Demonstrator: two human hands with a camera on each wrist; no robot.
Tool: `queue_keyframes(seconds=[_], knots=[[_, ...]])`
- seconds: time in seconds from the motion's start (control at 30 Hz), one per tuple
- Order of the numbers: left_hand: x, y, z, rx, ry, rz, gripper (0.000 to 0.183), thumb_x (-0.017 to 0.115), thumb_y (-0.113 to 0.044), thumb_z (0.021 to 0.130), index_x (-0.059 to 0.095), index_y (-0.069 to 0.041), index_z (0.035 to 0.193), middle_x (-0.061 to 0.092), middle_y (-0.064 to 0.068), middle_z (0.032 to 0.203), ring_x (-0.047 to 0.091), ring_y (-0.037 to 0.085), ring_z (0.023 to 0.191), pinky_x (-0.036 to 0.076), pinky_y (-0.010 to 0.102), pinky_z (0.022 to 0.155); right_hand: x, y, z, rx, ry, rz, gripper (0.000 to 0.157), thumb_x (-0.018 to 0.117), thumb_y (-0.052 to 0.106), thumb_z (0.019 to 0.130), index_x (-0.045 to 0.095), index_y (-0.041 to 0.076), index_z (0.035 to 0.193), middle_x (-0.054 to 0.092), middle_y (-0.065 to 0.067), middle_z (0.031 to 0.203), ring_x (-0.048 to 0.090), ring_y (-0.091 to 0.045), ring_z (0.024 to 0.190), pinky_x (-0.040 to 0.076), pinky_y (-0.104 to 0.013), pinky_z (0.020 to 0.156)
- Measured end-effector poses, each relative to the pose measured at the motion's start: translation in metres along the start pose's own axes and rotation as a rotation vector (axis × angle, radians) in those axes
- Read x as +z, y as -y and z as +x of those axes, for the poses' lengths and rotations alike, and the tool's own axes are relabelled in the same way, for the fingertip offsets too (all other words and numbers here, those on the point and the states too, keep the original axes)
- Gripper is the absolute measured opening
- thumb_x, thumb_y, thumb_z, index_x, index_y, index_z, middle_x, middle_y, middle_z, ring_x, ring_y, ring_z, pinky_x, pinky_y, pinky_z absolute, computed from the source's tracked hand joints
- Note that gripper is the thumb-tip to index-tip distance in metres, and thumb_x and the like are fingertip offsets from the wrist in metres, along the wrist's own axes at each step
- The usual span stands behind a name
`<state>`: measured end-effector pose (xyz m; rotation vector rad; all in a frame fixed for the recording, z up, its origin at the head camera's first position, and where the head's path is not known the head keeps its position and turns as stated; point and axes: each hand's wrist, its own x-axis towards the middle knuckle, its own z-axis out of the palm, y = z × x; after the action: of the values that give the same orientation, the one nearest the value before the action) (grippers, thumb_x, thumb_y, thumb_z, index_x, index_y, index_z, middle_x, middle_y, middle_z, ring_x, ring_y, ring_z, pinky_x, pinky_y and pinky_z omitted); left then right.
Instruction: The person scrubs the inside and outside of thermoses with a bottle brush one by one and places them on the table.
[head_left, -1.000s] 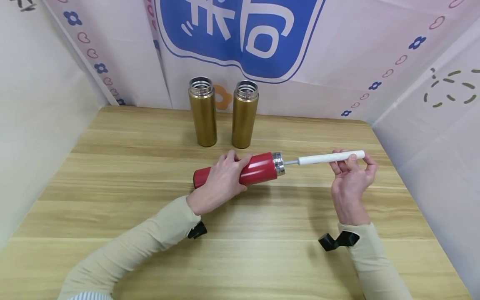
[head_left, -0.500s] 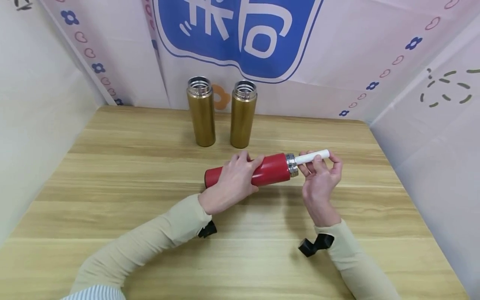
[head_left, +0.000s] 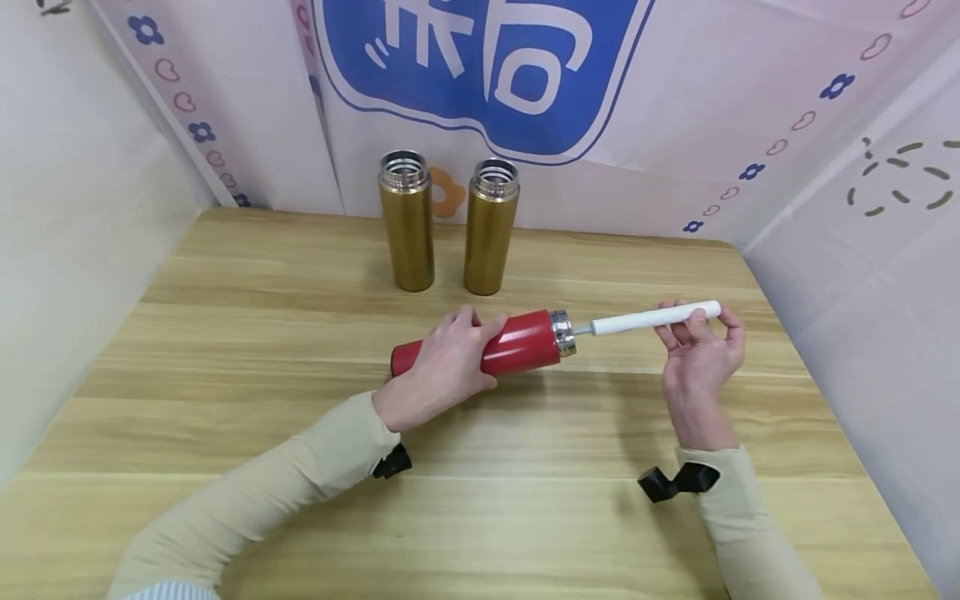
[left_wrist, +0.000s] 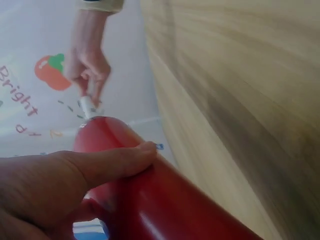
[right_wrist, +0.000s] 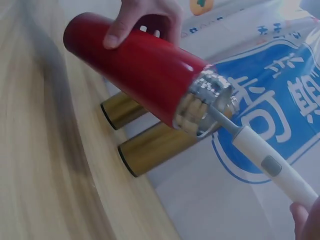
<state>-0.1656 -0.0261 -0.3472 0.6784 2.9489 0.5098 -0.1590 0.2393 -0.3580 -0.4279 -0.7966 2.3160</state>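
Note:
My left hand [head_left: 438,367] grips a red vacuum flask [head_left: 525,342] from above, fingers and thumb wrapped round its body. The flask is held on its side over the table, its lidless silver mouth [right_wrist: 205,102] facing right. My right hand [head_left: 699,371] pinches the far end of a white-handled bottle brush [head_left: 652,318] between thumb and fingers. Its thin grey shaft [right_wrist: 223,120] runs into the flask's mouth, and the brush head is hidden inside. A grey oval button [right_wrist: 271,166] shows on the handle in the right wrist view.
Two gold flasks, a left one [head_left: 408,233] and a right one [head_left: 490,237], stand upright and lidless at the back of the wooden table [head_left: 480,517]. Behind them hangs a white printed cloth [head_left: 697,100] with a blue sign; more cloth walls flank the table.
My right hand pushed the bottle brush deep into the red flask, then drew it back out to the right, baring the handle and shaft. The flask shifted right, then left again.

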Motion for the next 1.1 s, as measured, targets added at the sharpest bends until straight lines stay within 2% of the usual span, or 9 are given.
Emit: queue_keyframes(seconds=[0.13,0.3,0.63,0.93,1.1], knots=[[-0.001,0.002,-0.002,0.013,-0.001,-0.024,0.079,0.085,-0.024,0.068,0.048,-0.023,0.137,0.053,0.015,0.114,0.055,0.032,0.104,0.053,0.049,0.082,-0.005,0.012,0.009,0.038,-0.033,-0.002,0.010,0.047,-0.004,0.094,0.047,0.004,0.100,0.065,-0.021,0.075,0.071,-0.033,0.066,0.057,-0.038,0.056],[-0.002,0.004,-0.004,-0.002,0.000,-0.031,0.079,0.086,-0.023,0.067,0.049,-0.024,0.137,0.053,0.015,0.114,0.055,0.032,0.104,0.053,0.048,0.083,-0.005,0.021,0.016,0.022,-0.055,0.026,0.011,0.050,-0.003,0.093,0.047,0.004,0.100,0.065,-0.022,0.076,0.070,-0.034,0.066,0.057,-0.039,0.056],[-0.004,0.007,-0.005,0.018,-0.012,-0.037,0.079,0.086,-0.022,0.067,0.049,-0.023,0.137,0.053,0.016,0.114,0.055,0.031,0.102,0.053,0.048,0.082,-0.008,0.030,0.024,0.013,-0.079,0.058,0.011,0.050,-0.005,0.092,0.047,0.004,0.097,0.066,-0.022,0.072,0.070,-0.035,0.062,0.057,-0.040,0.052],[-0.002,0.004,0.000,0.023,-0.029,-0.006,0.079,0.086,-0.022,0.066,0.050,-0.021,0.137,0.054,0.017,0.113,0.056,0.034,0.102,0.054,0.049,0.081,-0.009,0.026,0.022,0.011,-0.088,0.050,0.011,0.050,-0.003,0.093,0.046,0.007,0.096,0.062,-0.021,0.075,0.069,-0.033,0.063,0.057,-0.041,0.055],[-0.001,0.003,0.003,0.014,-0.033,0.002,0.080,0.086,-0.022,0.066,0.049,-0.020,0.137,0.054,0.017,0.113,0.056,0.035,0.102,0.053,0.050,0.082,-0.006,0.017,0.015,-0.014,-0.059,0.019,0.011,0.049,0.001,0.094,0.044,0.008,0.100,0.062,-0.020,0.078,0.070,-0.032,0.066,0.058,-0.040,0.059]])
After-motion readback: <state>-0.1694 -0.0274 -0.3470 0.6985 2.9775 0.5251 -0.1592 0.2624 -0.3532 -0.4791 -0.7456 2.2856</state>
